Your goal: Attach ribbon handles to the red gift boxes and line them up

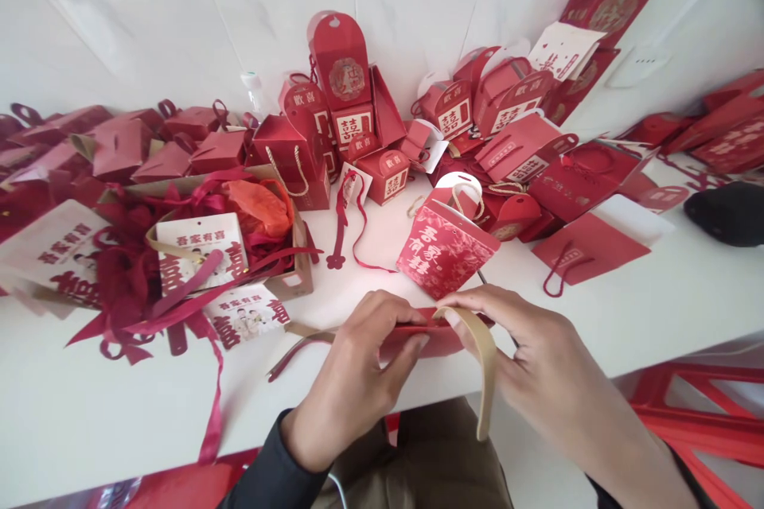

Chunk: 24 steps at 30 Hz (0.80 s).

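Observation:
At the table's front edge my left hand (364, 370) pinches the rim of a small red paper box (418, 343) between thumb and fingers. My right hand (531, 342) is closed at the same rim, gripping a curved tan strap (488, 366) whose loose end hangs toward my lap. The strap's upper end is by the box opening; whether it is fastened there I cannot tell. Just beyond stands a red patterned gift bag (445, 246) with white lettering and a cord handle. Beside my left hand lies another strap (302, 346), tan and dark red.
On the left, an open carton (298, 254) holds ribbons and printed white cards (200, 250). Behind it are many red boxes (122, 147). More boxes (454, 115) and bags (590, 246) line the wall. A black object (728, 215) lies far right; a red stool (686, 406) stands below.

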Available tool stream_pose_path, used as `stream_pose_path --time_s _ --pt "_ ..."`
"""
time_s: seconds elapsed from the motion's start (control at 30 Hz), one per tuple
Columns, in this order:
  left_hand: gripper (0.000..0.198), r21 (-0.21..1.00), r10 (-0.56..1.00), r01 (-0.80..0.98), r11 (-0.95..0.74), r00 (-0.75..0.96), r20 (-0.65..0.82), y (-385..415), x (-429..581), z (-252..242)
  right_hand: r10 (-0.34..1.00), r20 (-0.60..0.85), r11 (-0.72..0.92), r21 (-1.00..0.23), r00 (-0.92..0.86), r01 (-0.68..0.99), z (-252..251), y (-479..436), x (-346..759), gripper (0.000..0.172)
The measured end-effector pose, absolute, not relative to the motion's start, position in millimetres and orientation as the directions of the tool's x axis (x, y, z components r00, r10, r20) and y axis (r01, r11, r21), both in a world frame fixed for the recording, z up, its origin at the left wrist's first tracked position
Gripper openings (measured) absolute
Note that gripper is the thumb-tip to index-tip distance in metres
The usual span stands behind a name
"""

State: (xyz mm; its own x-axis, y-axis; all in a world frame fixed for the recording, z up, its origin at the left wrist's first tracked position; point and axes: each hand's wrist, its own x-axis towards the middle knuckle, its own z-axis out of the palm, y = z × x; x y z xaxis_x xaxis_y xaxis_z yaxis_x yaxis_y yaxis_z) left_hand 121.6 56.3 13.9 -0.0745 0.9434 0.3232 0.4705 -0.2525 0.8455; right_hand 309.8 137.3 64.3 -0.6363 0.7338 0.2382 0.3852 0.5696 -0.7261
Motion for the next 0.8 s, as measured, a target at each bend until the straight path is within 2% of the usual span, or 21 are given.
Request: stream_pose_path --time_s 0.17,0.27,0.57,0.8 --pt "0.018 0.852 0.939 0.436 -0.290 -0.045 0.342 52.0 122.6 13.5 0.674 0.044 0.479 -0.786 -0.738 0.391 80.0 149.2 311.9 0.022" --pt "0.018 0.855 0.935 0.416 -0.309 -0.032 0.353 49.2 123.1 14.1 0.624 -0.012 0.480 -0.783 -0.781 0.395 84.6 155.1 313.1 0.026" --pt "0.015 0.864 0.933 0.386 -0.322 -0.023 0.358 47.5 123.9 14.2 0.506 0.079 0.661 -0.675 -0.859 0.327 85.0 157.4 311.1 0.027" --pt "0.018 0.870 0.937 0.380 -0.313 -0.026 0.348 48.2 125.0 13.9 0.440 0.209 0.791 -0.550 -0.873 0.267 89.3 158.1 308.4 0.029"
